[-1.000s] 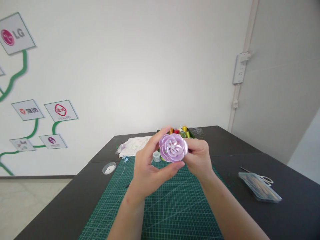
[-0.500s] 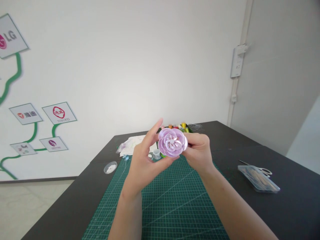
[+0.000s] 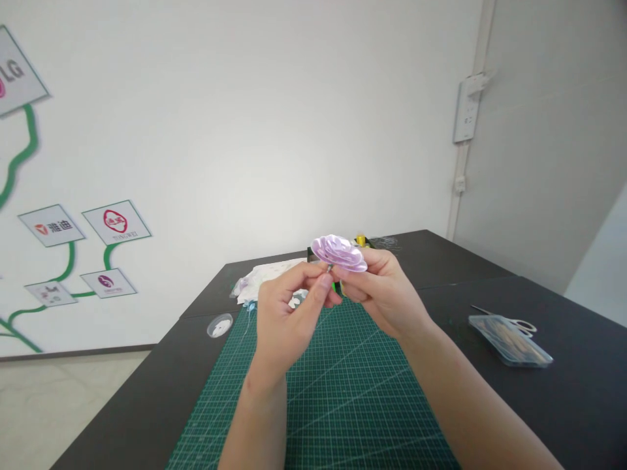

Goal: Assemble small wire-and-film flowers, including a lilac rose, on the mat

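Note:
A pale purple ribbon flower (image 3: 339, 252) is held up above the green cutting mat (image 3: 318, 405), tilted so its face points upward. My right hand (image 3: 386, 297) grips it from below and the right, fingers curled under the petals. My left hand (image 3: 287, 320) is closed in a pinch at the short stem under the flower, thumb and forefinger pressed together. Both forearms reach in from the bottom edge.
The black table (image 3: 563, 385) carries a clear plastic box (image 3: 509, 339) with scissors (image 3: 514, 322) behind it at the right, a small round clear lid (image 3: 219, 324) at the left, white paper (image 3: 267, 277) and a tray of coloured thread spools (image 3: 365, 242) at the back.
The flower has tipped from facing me to facing up. My left hand went from an open cradle around the petals to a pinch under the flower. The view shifted slightly.

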`<state>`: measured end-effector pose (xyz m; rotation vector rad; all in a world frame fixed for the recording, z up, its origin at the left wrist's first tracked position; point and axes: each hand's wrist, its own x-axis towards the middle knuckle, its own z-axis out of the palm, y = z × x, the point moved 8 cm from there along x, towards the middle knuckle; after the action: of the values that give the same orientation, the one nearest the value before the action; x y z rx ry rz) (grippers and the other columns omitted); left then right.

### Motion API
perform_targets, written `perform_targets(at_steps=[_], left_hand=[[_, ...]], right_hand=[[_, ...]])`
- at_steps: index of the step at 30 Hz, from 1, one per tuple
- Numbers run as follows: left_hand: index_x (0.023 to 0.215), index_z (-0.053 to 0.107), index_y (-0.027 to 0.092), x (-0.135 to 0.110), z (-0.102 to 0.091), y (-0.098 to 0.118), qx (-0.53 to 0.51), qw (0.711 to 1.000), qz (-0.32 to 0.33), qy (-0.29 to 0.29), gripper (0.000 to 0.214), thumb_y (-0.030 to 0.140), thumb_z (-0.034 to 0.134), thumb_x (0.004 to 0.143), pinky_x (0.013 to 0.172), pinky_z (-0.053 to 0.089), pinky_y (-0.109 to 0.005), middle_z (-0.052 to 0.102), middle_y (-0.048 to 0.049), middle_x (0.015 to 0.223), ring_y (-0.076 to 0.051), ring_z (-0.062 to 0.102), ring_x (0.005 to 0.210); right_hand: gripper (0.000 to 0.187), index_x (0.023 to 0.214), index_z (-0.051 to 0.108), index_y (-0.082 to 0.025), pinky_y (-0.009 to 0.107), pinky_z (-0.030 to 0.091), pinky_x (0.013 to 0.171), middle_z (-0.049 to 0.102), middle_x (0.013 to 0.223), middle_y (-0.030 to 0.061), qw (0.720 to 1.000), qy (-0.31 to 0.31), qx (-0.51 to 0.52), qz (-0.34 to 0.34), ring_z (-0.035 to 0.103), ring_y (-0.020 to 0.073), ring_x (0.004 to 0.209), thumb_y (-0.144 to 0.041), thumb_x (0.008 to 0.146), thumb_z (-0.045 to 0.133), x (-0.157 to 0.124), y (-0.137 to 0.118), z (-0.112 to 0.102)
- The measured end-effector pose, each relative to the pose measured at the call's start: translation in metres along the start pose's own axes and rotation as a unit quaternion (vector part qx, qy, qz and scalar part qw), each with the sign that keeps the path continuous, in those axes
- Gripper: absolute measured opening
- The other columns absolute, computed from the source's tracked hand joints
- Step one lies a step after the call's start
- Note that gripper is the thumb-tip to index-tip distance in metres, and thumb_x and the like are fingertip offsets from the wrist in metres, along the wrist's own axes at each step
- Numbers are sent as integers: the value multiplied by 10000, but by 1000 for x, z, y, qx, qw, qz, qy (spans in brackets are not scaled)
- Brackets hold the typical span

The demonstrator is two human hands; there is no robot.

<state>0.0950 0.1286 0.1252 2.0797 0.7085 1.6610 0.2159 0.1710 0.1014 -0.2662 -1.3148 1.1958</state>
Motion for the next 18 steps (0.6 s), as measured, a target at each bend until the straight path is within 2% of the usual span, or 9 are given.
perform_targets(at_steps=[5, 10, 13, 18], left_hand=[[850, 707, 189, 0, 2, -4, -27, 999, -21, -7, 180, 236, 615, 998, 571, 512, -187, 670, 35, 624, -77, 599, 552], [848, 682, 191, 0, 4, -6, -31, 999, -37, -16, 184, 254, 607, 1004, 540, 472, -178, 643, 48, 598, -64, 551, 514], [849, 683, 188, -1, 6, -8, -54, 997, -56, -30, 192, 262, 602, 1007, 529, 462, -170, 638, 47, 596, -61, 539, 509], [864, 698, 188, -2, 13, -9, -128, 987, -73, -71, 222, 286, 579, 1024, 508, 450, -164, 627, 49, 573, -54, 516, 468]], right_hand=[[266, 699, 731, -170, 238, 116, 448, 337, 513, -86, 1000, 5, -19, -2, 177, 50, 495, -388, 799, 847, -1, -5, 0], [317, 633, 678, -166, 235, 110, 433, 329, 496, -89, 999, 32, -6, 9, 186, 43, 478, -378, 769, 870, 0, -2, -2], [312, 640, 668, -168, 236, 99, 424, 309, 506, -98, 999, 18, 31, 29, 170, 35, 462, -365, 750, 883, 1, 3, -1], [312, 644, 653, -171, 234, 84, 421, 357, 521, -95, 995, -20, 82, 48, 149, 20, 440, -359, 773, 866, 2, 8, 4]])
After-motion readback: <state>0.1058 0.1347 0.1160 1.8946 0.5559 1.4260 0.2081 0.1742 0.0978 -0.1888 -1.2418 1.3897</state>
